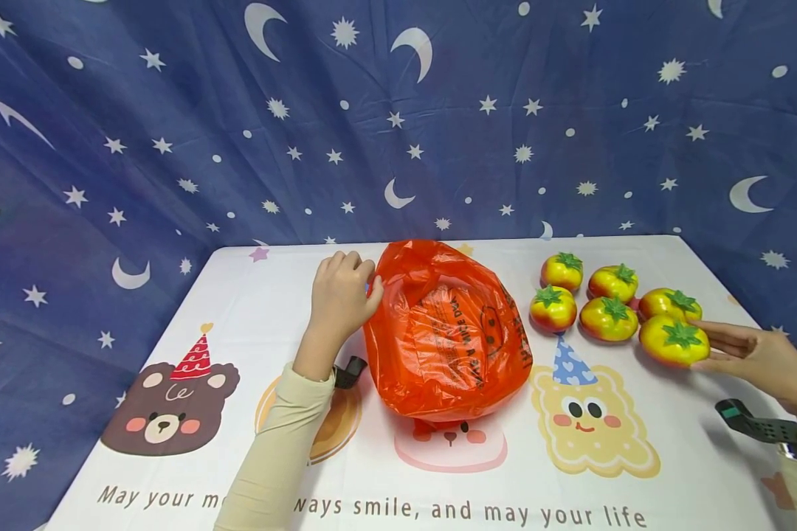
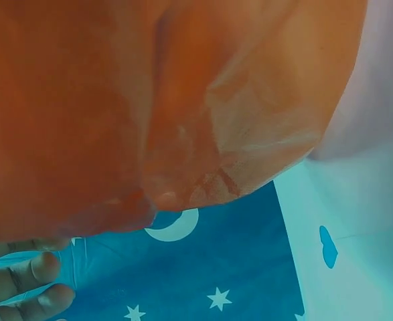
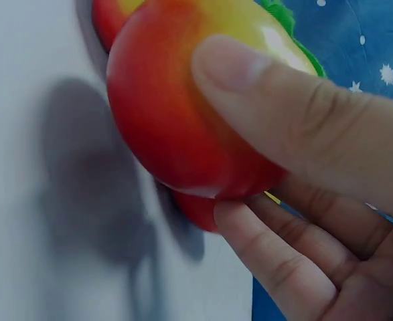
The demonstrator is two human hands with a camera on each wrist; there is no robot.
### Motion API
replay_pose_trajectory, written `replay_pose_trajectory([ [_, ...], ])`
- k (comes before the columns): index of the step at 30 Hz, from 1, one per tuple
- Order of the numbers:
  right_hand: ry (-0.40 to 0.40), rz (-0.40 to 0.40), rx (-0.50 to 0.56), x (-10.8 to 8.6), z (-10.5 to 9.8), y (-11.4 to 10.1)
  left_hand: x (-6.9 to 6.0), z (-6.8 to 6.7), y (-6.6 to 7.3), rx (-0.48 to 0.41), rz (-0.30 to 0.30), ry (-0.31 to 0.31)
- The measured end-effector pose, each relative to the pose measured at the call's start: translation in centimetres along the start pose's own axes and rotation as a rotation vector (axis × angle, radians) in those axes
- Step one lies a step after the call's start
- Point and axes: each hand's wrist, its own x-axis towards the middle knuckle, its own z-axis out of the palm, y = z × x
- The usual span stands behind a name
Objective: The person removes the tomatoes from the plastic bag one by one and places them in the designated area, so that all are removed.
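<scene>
A red plastic bag (image 1: 448, 346) with black print lies mid-table, its mouth spread wide. At the bag's upper left rim, my left hand (image 1: 345, 295) pinches the edge between thumb and fingers. The left wrist view is mostly filled by the bag (image 2: 183, 114), with a few curled fingers (image 2: 42, 294) at the lower left. On the right, my right hand (image 1: 760, 361) grips a yellow-and-red toy tomato (image 1: 674, 341) with a green leafy top. In the right wrist view the thumb presses on this tomato (image 3: 176, 100), with the other fingers on its far side.
Several more toy tomatoes (image 1: 609, 318) sit grouped right of the bag, one directly behind the gripped one. The white tablecloth (image 1: 372, 487) bears cartoon prints and lettering. A blue curtain (image 1: 345, 133) with moons and stars hangs behind the table.
</scene>
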Motion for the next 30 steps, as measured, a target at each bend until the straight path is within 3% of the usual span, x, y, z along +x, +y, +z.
replay_pose_trajectory([
  [9, -0.049, 0.069, -0.121, 0.3, 0.2, 1.1, -0.2, -0.2, -0.2, 0.002, -0.006, -0.013],
  [16, -0.071, 0.064, -0.117, 0.2, 0.4, 0.5, -0.1, -0.2, -0.3, -0.004, 0.004, -0.015],
  [24, -0.133, 0.088, -0.107, 0.3, 0.3, 1.2, -0.1, -0.3, -0.4, -0.015, 0.004, -0.017],
  [30, -0.157, 0.124, -0.166, 0.5, 0.2, 2.0, -0.1, -0.5, -0.4, -0.016, 0.006, -0.012],
])
